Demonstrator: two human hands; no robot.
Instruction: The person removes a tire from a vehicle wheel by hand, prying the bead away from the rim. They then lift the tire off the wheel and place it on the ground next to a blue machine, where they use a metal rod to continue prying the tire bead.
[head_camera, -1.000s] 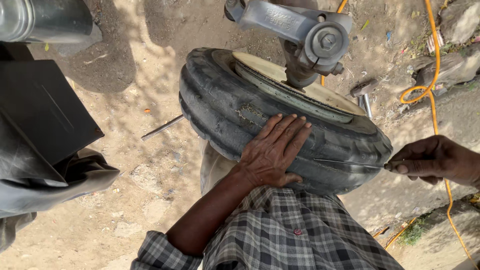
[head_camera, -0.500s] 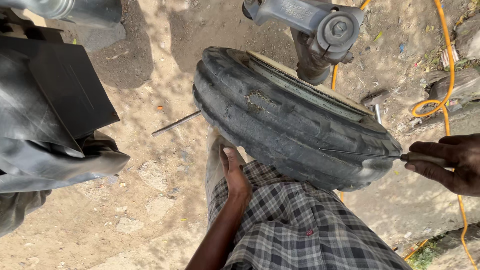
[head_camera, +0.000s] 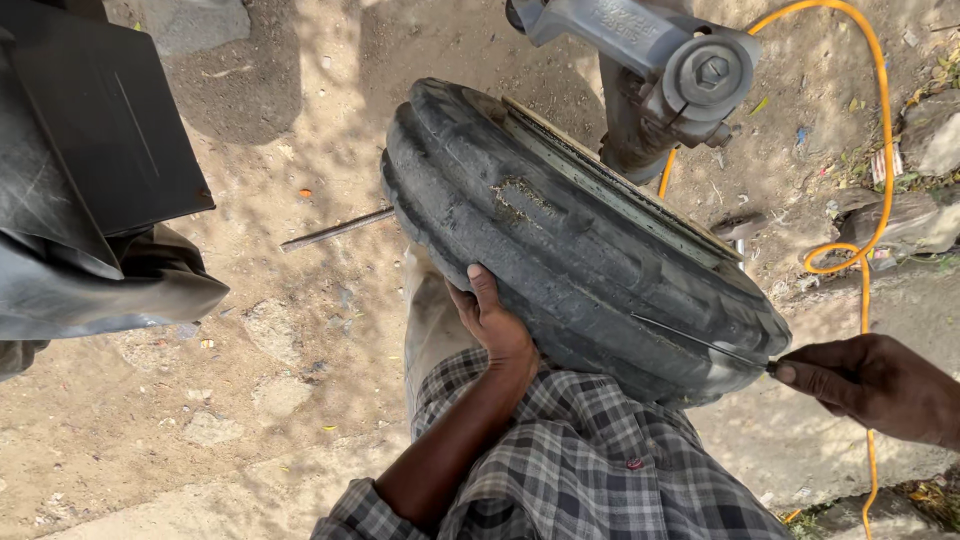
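Since the earlier frames, my left hand (head_camera: 492, 325) had slid off the top of the tread and gone down under the lower edge of the tyre (head_camera: 570, 240), and the tyre had tipped up more steeply toward the grey axle hub (head_camera: 690, 75). From where I watched, the left hand cupped the tyre's underside: thumb laid up against the ribbed rubber, the other fingers curled out of sight beneath it, palm touching the tread. The tyre leaned across my checked-shirt lap (head_camera: 590, 470), its cream rim (head_camera: 640, 200) facing up and away. My right hand (head_camera: 865, 385) sat just beside the tyre's right end, fingers pinched shut on a thin metal rod (head_camera: 700, 343) whose tip lay against the sidewall. An orange hose (head_camera: 880, 150) looped over the dirt behind, and a loose metal bar (head_camera: 335, 229) lay on the ground left of the tyre.
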